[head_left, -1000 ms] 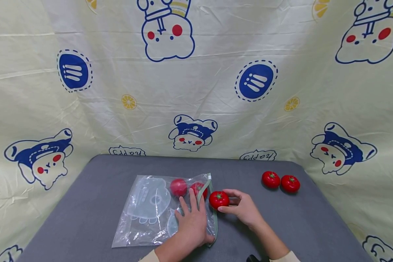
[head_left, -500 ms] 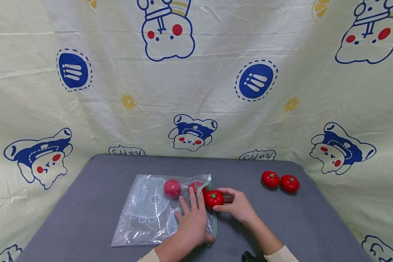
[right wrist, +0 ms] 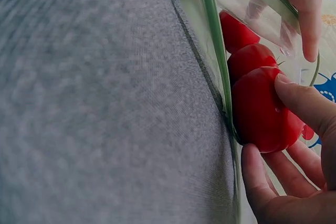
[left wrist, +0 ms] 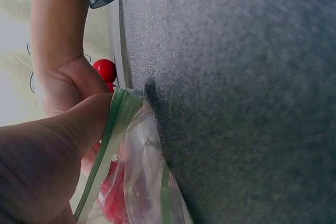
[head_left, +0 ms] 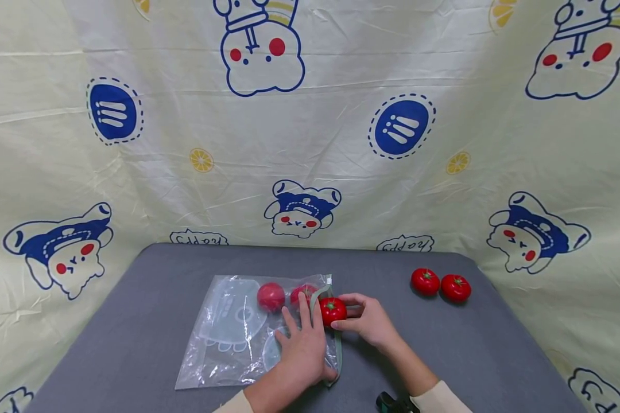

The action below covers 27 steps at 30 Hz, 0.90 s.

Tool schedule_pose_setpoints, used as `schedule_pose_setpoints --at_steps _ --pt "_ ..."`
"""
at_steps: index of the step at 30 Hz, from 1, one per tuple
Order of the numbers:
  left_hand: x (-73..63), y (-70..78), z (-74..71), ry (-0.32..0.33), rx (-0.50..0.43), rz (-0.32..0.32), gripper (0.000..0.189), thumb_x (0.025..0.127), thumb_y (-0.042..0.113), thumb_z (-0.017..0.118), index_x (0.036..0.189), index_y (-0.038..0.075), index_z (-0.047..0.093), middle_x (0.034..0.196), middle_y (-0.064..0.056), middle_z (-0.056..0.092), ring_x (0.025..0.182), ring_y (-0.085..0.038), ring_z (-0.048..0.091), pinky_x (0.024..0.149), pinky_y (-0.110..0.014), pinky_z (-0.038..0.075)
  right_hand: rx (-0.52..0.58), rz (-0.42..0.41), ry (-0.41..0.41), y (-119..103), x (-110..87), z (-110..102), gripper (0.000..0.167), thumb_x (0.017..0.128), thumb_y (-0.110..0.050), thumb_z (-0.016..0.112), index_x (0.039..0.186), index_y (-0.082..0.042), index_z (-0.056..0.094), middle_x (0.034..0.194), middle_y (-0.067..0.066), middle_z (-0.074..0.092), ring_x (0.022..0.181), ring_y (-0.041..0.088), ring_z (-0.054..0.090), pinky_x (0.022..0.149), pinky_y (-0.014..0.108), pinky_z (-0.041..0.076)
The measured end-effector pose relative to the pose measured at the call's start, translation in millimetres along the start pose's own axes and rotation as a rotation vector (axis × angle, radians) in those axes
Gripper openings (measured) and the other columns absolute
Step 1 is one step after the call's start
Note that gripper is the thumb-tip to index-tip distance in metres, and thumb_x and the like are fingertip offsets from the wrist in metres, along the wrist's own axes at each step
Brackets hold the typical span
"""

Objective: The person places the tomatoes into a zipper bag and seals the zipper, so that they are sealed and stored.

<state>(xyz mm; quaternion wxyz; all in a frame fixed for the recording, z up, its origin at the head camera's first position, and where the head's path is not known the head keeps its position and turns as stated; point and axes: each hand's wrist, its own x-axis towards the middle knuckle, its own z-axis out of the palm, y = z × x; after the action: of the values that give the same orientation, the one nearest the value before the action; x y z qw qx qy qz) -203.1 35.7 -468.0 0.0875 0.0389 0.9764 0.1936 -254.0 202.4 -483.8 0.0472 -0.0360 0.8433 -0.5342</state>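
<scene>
A clear zip bag (head_left: 222,367) with a green zip edge lies on the grey table, two tomatoes inside; the left one (head_left: 271,297) shows through the plastic. My left hand (head_left: 303,347) rests at the bag's mouth with fingers spread and straight, and the right wrist view shows the mouth parted there. My right hand (head_left: 372,322) grips a red tomato (head_left: 333,311) between thumb and fingers, right at the mouth. In the right wrist view this tomato (right wrist: 265,108) sits between the green edges, touching or almost touching the tomato (right wrist: 251,60) behind it.
Two more tomatoes, a left one (head_left: 425,281) and a right one (head_left: 456,288), stand side by side at the table's back right. A black device (head_left: 392,403) is by my right wrist. A printed curtain (head_left: 310,143) hangs behind the grey table (head_left: 134,344).
My right hand has moved left with its tomato into the bag's mouth. Both bagged tomatoes have shifted left. My left hand has stayed put.
</scene>
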Motion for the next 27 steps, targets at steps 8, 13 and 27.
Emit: schedule_pose_setpoints --at_steps 8,13,27 --pt "-0.8 -0.2 -0.2 0.008 0.008 0.003 0.137 0.053 0.047 0.100 0.162 0.013 0.024 0.173 -0.016 0.004 0.151 -0.061 0.011 0.106 -0.081 0.032 0.027 -0.007 0.005 1.0 2.9 5.8 0.058 0.078 -0.015 0.090 0.131 -0.008 0.067 0.130 0.015 0.070 0.103 0.026 0.073 0.086 0.042 0.062" --pt "-1.1 -0.4 -0.9 0.002 0.014 0.007 0.135 0.054 0.046 0.099 0.162 0.013 0.025 0.173 -0.016 0.004 0.151 -0.061 0.011 0.106 -0.081 0.033 0.019 -0.035 0.014 -1.2 3.0 7.9 0.056 0.079 -0.016 0.090 0.130 -0.007 0.068 0.128 0.016 0.070 0.100 0.025 0.073 0.084 0.040 0.063" --pt "0.6 -1.1 -0.9 -0.009 0.000 0.015 0.134 0.055 0.042 0.100 0.161 0.013 0.025 0.173 -0.016 0.005 0.151 -0.061 0.012 0.105 -0.081 0.033 0.006 -0.031 0.067 0.1 7.5 12.8 0.049 0.078 -0.015 0.090 0.124 -0.010 0.072 0.122 0.011 0.073 0.094 0.022 0.073 0.081 0.039 0.063"
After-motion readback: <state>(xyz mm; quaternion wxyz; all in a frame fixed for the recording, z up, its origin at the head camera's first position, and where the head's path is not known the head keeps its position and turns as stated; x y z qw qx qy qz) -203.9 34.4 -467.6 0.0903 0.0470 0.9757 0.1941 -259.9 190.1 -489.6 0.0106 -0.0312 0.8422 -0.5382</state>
